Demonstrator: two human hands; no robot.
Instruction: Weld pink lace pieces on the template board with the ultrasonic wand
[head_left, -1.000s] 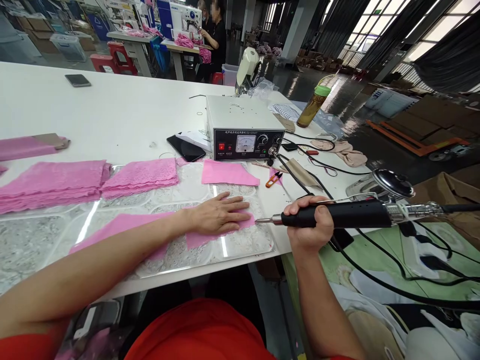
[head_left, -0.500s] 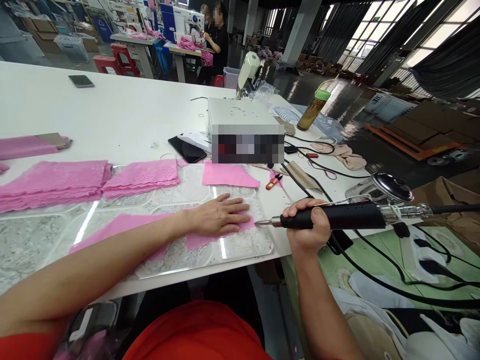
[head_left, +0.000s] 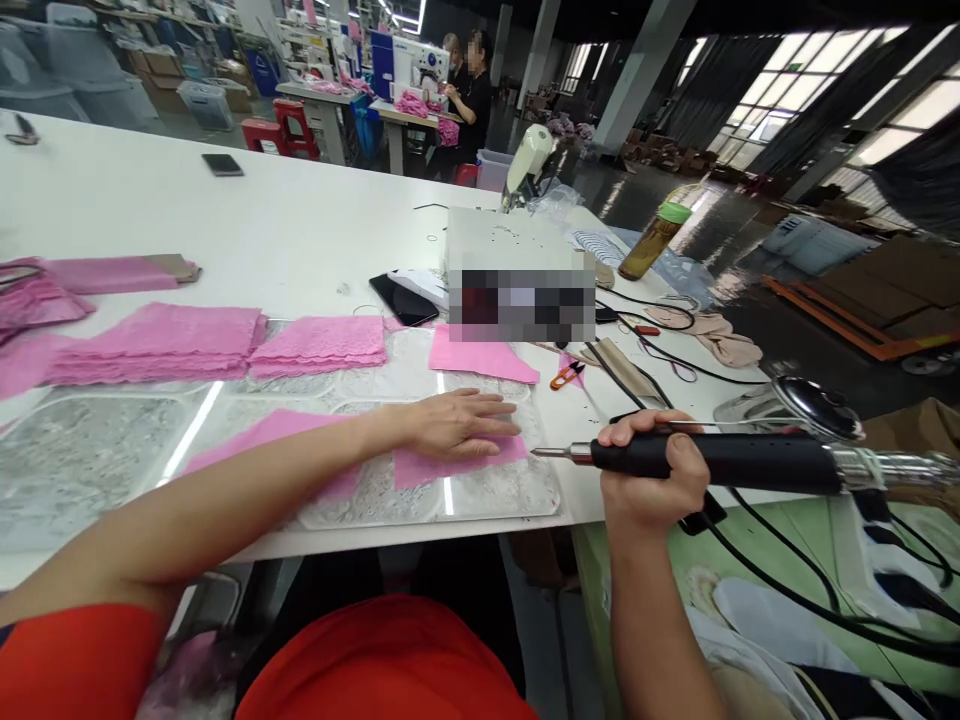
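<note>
My left hand (head_left: 461, 423) lies flat with fingers spread on a strip of pink fabric (head_left: 457, 466) that rests on a clear acrylic sheet (head_left: 495, 495) over the white table (head_left: 225, 220). My right hand (head_left: 649, 470) is wrapped round the black handle of a corded cutting tool (head_left: 720, 460), held level. Its metal tip (head_left: 547, 453) points left, just off the fabric's right end and apart from it.
A white control box (head_left: 517, 270) stands behind the fabric, with a phone (head_left: 403, 298), a loose pink piece (head_left: 480, 355) and orange snips (head_left: 568, 375) beside it. Stacks of pink lace (head_left: 157, 342) lie at the left. A bottle (head_left: 656, 235) and cables sit at the right. People work far behind.
The view has swung left, showing more table. My left hand stays pressed on the fabric. The tool's tip sits slightly farther from the fabric's end than before.
</note>
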